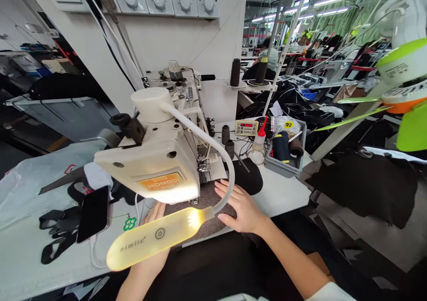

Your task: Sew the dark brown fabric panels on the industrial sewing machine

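A white sewing machine (163,167) stands before me, its needle area hidden behind the machine head. Dark grey-brown fabric (207,198) lies under it on the white table. On the fabric's right part rests my right hand (238,207), flat with fingers stretched out. My left hand (155,212) is at the left side of the fabric, mostly covered by the lit lamp paddle (160,238) on its bent white neck; its visible fingers reach forward, extended. Beyond my right hand is a black fabric piece (250,174).
Left on the table lie a phone (94,212), black straps (60,232) and a plastic bag (36,176). At the right are a grey bin (287,169) with thread spools, a red-tipped bottle (259,138) and a control box (246,128). A green-bladed fan (400,78) hangs at upper right.
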Demonstrator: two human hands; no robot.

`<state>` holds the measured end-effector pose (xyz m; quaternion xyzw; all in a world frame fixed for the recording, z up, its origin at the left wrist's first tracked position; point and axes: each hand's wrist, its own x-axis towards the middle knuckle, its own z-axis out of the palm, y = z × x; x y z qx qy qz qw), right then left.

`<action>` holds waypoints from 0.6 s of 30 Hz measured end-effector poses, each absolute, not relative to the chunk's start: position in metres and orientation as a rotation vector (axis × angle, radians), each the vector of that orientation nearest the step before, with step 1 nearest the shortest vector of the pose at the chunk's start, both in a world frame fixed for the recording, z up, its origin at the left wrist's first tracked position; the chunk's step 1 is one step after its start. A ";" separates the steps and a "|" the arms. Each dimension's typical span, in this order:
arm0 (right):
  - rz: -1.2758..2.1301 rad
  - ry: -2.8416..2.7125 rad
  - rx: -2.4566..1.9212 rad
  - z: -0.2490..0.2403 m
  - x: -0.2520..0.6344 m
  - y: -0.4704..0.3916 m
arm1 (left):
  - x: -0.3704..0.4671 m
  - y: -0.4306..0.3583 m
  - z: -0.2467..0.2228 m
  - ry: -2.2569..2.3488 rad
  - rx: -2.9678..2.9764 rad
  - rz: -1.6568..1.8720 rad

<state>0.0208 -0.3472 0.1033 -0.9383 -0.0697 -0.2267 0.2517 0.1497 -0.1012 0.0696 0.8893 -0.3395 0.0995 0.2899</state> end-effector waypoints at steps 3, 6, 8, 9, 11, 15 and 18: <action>-0.618 -0.183 -2.559 0.104 0.019 -0.345 | 0.150 -0.098 0.065 -0.957 2.418 0.266; -0.627 -0.177 -2.558 0.104 0.019 -0.344 | 0.153 -0.094 0.060 -0.985 2.437 0.254; -0.630 -0.170 -2.551 0.103 0.020 -0.344 | 0.156 -0.091 0.058 -1.003 2.433 0.266; -0.633 -0.166 -2.546 0.103 0.020 -0.344 | 0.157 -0.089 0.057 -1.010 2.429 0.274; -0.635 -0.160 -2.542 0.103 0.020 -0.343 | 0.158 -0.088 0.055 -1.021 2.427 0.271; -0.625 -0.149 -2.554 0.104 0.021 -0.343 | 0.159 -0.089 0.054 -1.014 2.424 0.262; -0.616 -0.154 -2.559 0.105 0.020 -0.342 | 0.160 -0.090 0.054 -1.001 2.408 0.272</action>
